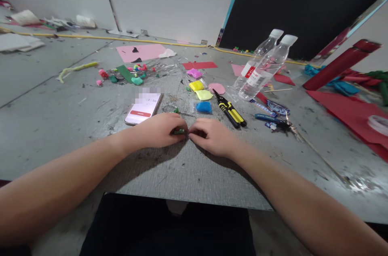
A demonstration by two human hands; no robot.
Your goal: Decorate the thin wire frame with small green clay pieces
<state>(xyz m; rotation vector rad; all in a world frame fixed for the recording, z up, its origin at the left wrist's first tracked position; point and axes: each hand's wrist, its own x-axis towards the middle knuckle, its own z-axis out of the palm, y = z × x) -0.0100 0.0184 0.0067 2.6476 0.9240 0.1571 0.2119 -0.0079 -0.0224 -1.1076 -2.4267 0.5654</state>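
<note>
Two hands meet on the worktop [194, 175]. Left hand [159, 130] fingers pinch a green bit [178, 131]; right hand [210, 137] fingers close narrowly beside it. Phone [142, 108] lies just beyond.

The bit pinched in my left hand [160, 130] is green [178, 131]. Beyond it my phone [143, 108] shows a white screen with a red bar. The clay packets run magenta [194, 73], yellow [197, 85], pale yellow-green [204, 95] and blue [203, 107]. My pliers [229, 109] are black with yellow grips. The bottles [262, 69] are clear with white caps and red-and-white labels. The table [60, 118] is speckled grey; paper sheets lie pink [141, 52] and red [199, 65].
</note>
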